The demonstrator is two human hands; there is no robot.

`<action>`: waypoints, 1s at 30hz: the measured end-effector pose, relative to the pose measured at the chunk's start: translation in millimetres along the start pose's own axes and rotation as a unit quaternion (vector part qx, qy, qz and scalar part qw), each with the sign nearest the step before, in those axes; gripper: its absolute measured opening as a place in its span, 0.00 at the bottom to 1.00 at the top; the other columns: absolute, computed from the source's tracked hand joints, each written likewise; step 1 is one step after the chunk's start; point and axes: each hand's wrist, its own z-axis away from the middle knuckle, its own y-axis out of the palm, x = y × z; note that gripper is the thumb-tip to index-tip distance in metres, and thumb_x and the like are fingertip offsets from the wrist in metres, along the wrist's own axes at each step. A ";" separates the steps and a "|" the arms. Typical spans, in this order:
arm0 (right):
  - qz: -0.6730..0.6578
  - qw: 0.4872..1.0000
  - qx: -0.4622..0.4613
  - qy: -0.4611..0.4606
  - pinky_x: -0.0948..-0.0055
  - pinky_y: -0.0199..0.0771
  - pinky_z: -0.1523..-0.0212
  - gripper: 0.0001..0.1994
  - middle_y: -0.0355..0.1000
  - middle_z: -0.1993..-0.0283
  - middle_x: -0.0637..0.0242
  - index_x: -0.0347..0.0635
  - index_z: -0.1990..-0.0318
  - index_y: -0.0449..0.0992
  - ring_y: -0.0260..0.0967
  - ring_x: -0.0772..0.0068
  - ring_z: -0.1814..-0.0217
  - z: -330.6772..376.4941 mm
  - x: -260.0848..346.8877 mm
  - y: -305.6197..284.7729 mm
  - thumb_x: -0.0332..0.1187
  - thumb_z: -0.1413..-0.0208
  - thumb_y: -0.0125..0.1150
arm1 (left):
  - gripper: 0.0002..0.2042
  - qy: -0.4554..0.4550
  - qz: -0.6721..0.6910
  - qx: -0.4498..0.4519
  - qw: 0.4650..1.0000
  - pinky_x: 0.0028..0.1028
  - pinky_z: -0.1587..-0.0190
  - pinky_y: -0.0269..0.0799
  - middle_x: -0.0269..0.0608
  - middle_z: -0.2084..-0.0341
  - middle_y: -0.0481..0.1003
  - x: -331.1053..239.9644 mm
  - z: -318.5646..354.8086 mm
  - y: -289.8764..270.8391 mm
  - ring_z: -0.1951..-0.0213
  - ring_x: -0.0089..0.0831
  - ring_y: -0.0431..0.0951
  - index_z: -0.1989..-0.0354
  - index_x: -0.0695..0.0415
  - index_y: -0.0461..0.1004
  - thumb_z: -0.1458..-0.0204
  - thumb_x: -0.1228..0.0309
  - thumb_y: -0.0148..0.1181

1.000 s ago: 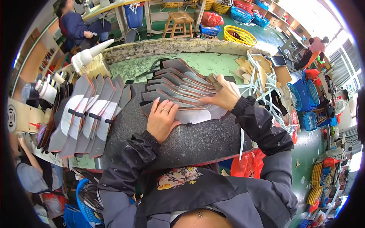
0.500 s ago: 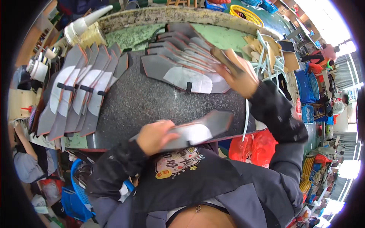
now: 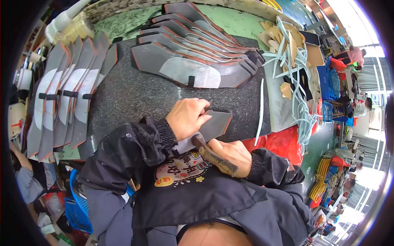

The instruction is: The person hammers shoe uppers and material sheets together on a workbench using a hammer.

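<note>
At the table's near edge, my left hand (image 3: 188, 118) grips a flat grey cut piece (image 3: 215, 124) with orange edging. Most of that piece is hidden by my hand and sleeve. Closed around a thick, worn brown tool (image 3: 219, 158) with a crusted surface, my right hand (image 3: 234, 155) is beside my left. The tool's tip reaches the piece's near part; touching or just above it, I cannot tell. Beyond my hands lies a fanned stack of similar grey pieces (image 3: 176, 69) with whitish patches and black tabs. Another overlapping row (image 3: 84, 88) lies at the left.
A dark speckled board (image 3: 123, 102) covers much of the green tabletop (image 3: 236, 20). Pale strips (image 3: 301, 115) and tan scraps (image 3: 287, 37) heap at the right, near a phone (image 3: 310, 38). One pale strip (image 3: 259, 110) lies on the board. Red bags (image 3: 283, 143) hang below the edge.
My right hand has come from the far stack to the near edge with the brown tool. My left hand has shifted slightly right and farther in, still on a grey piece. The view has shifted.
</note>
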 end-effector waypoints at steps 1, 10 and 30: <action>-0.012 1.000 -0.008 0.002 0.56 0.70 0.75 0.14 0.69 0.68 0.52 0.38 0.59 0.61 0.70 0.47 0.71 1.3 -1.1 -0.1 0.30 0.50 0.57 | 0.13 -0.006 0.015 -0.006 1.000 0.32 0.66 0.74 0.46 0.72 0.78 3.4 -3.3 4.2 0.72 0.36 0.79 0.59 0.63 0.76 0.53 0.73 0.63; -0.008 0.988 -0.150 0.023 0.64 0.68 0.72 0.12 0.67 0.70 0.56 0.38 0.52 0.72 0.68 0.53 0.73 -7.0 -33.6 -68.3 0.27 0.43 0.57 | 0.08 0.193 -0.188 -0.102 0.957 0.30 0.67 0.72 0.34 0.71 0.73 17.1 3.8 16.7 0.68 0.35 0.73 0.64 0.56 0.77 0.54 0.72 0.64; 0.093 0.987 -0.133 0.011 0.59 0.72 0.73 0.09 0.72 0.71 0.56 0.43 0.56 0.72 0.71 0.47 0.71 -34.5 -36.3 -66.2 0.32 0.44 0.57 | 0.20 0.127 -0.428 -0.073 0.892 0.29 0.62 0.66 0.39 0.62 0.70 -10.4 47.6 30.7 0.63 0.32 0.69 0.52 0.64 0.72 0.54 0.70 0.52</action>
